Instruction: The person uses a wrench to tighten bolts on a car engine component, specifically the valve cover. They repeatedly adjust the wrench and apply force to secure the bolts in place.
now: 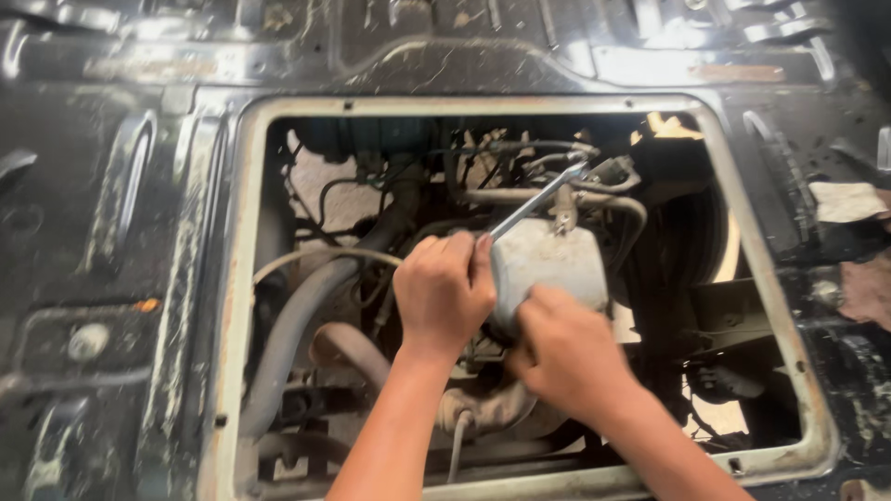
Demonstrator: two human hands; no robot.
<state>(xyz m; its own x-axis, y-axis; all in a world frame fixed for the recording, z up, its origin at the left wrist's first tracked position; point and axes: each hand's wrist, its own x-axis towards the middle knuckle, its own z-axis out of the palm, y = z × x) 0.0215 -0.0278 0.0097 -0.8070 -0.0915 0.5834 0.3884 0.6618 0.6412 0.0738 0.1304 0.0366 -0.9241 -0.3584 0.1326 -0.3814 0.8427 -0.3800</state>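
Wrench point(536, 199) in left hand point(444, 292).

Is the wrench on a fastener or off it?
On, it seems: the wrench, held by the left hand, ends at a fitting above the grey housing; seating cannot be told.

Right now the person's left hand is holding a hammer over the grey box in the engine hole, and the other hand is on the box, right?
Not quite. In the head view the left hand holds a slim metal wrench, not a hammer. The right hand does rest on the grey box.
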